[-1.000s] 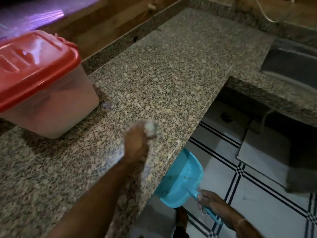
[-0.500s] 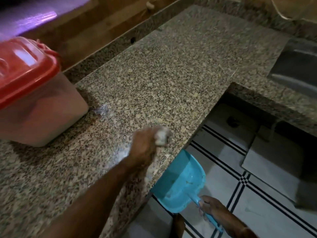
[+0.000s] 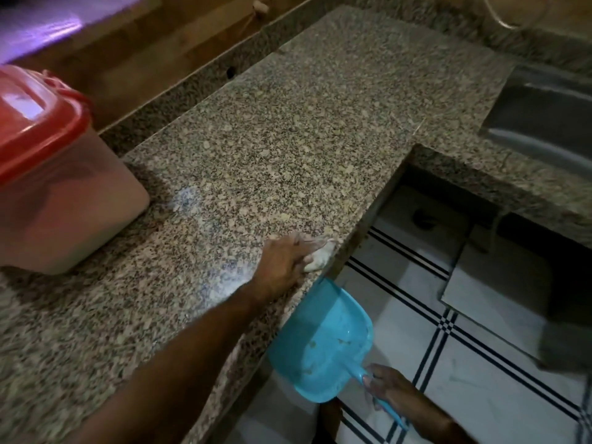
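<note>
left hand (image 3: 285, 261) clutching soft pale rag (image 3: 318, 259) at table (image 3: 288, 139) edge | right hand (image 3: 389, 386) wrapped round handle of blue dustpan (image 3: 323, 341) (light, stiff), 5 o'clock of rag

Cropped at left: red-lidded tub (image 3: 64, 203). Mostly under left hand (image 3: 282, 264): pale wad (image 3: 320, 259), possibly cloth. Swallowed by right hand (image 3: 395, 395): dustpan handle (image 3: 358, 372).

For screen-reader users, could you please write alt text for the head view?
A left hand holds a whitish cloth at the edge of a speckled granite counter; the right hand holds a turquoise plastic dustpan just below. A red-lidded plastic tub stands at left.
</note>
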Available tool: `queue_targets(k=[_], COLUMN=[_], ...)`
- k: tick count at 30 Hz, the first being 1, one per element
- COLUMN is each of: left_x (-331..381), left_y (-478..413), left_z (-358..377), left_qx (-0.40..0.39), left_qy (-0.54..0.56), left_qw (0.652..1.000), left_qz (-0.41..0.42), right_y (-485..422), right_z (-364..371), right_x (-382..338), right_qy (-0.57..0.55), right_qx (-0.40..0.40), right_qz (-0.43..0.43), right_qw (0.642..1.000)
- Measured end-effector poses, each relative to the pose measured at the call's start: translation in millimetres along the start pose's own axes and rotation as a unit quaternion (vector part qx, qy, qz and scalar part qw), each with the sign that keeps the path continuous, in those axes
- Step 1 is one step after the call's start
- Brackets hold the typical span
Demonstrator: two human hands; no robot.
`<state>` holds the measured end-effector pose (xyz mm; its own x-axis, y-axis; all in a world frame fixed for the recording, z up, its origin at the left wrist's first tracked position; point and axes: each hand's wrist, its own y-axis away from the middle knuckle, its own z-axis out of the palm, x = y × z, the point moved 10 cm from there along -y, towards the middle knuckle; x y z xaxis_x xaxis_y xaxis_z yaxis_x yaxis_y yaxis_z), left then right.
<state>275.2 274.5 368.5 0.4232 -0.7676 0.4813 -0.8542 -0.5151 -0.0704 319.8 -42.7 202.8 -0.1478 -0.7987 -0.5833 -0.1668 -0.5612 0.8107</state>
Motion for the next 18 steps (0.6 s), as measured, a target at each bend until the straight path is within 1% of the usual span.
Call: queue_targets(k=[3,8,10,11,12,13,14,15,17,18], left_x=[-6,-7,-12,-19,-37,-53,-69,-87,-126,-145], left_y=[40,133,151,156,159,161,161,162,162,162], left_z=[-6,-32,-52,-67,-80,-99,-117,-130,-141,-139], left_qx=[-0.021,-0.031,-0.027,0.001,0.038,0.089,0.134,0.16,0.171,0.161], left_qy=[-0.016,-0.027,-0.021,-0.005,0.023,0.044,0.05,0.039,0.019,0.018], left_qw=[0.999,0.998,0.998,1.0,0.999,0.994,0.986,0.979,0.967,0.962], left_qz=[0.035,0.057,0.046,0.025,-0.014,-0.052,-0.087,-0.119,-0.189,-0.22], right_y=[12,34,44,48,50,51,52,52,52,51], right_z=[5,38,54,61,68,74,80,85,90,92], right_x=[3,11,11,11,11,13,14,17,19,19], right_qy=[-0.025,-0.042,-0.044,-0.043,-0.043,-0.042,-0.043,-0.042,-0.051,-0.057], right_qx=[0.015,0.021,0.019,0.02,0.019,0.018,0.016,0.015,0.016,0.018], right_qz=[0.001,-0.007,-0.015,-0.02,-0.024,-0.021,-0.022,-0.02,-0.019,-0.023], right_qw=[1.0,0.999,0.999,0.999,0.999,0.999,0.999,0.999,0.998,0.998])
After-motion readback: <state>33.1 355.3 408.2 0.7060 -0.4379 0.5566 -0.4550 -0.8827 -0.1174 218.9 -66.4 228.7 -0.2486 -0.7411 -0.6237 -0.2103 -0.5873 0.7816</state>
